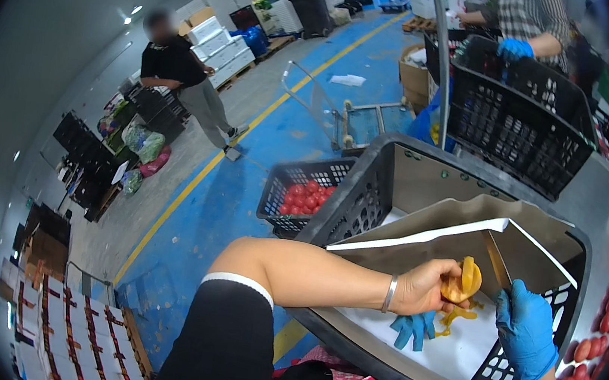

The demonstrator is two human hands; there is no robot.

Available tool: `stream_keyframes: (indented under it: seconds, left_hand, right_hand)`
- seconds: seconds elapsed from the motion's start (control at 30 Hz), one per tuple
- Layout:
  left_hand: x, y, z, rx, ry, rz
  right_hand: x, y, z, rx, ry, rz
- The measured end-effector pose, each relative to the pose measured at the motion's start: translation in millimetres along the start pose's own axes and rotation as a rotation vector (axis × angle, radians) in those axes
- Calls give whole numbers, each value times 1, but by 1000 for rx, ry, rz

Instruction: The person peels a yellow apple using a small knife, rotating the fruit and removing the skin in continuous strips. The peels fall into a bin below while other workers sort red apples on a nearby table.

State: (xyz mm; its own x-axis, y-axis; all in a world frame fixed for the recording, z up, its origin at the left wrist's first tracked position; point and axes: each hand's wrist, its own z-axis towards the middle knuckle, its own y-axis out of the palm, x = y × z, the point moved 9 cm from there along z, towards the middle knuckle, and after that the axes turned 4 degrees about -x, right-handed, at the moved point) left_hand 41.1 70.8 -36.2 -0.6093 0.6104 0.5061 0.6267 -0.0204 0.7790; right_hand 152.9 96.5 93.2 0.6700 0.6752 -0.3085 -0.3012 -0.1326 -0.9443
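My bare left hand (422,287) is closed round a yellow fruit (463,285), with a strip of peel looping over its top. In a blue glove, my right hand (528,337) grips a knife (497,258) whose blade points up and away, apart from the fruit. Both hands are over a large black crate (353,209) lined with cardboard and white paper (385,339). Yellow peelings (460,316) hang or lie just below the fruit; which, I cannot tell. An empty blue glove (414,329) lies on the paper beneath my left wrist.
A smaller black crate of red tomatoes (307,196) stands beyond to the left. Another black crate (516,116) is ahead, with a blue-gloved co-worker (545,26) behind it. Red tomatoes (584,372) line the right side. Someone (182,75) stands on the floor; a trolley (376,123) is nearby.
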Motion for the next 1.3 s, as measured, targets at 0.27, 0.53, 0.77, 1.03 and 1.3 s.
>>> stream_keyframes:
  seconds: [0.27,0.53,0.77,1.03,1.3]
  left_hand:
    - [13,6,10,-58,60,-44]
    - [19,-11,7,48,86,-61]
    - [23,-11,5,163,80,76]
    - [26,-18,2,220,129,139]
    - [28,-26,0,261,171,173]
  right_hand:
    - [3,-3,-1,45,-22,-69]
    - [12,-30,-4,11,60,47]
    - [15,-20,-12,-122,35,-23]
    - [10,-5,-14,-174,25,-87]
    - [4,4,-12,-220,26,-93]
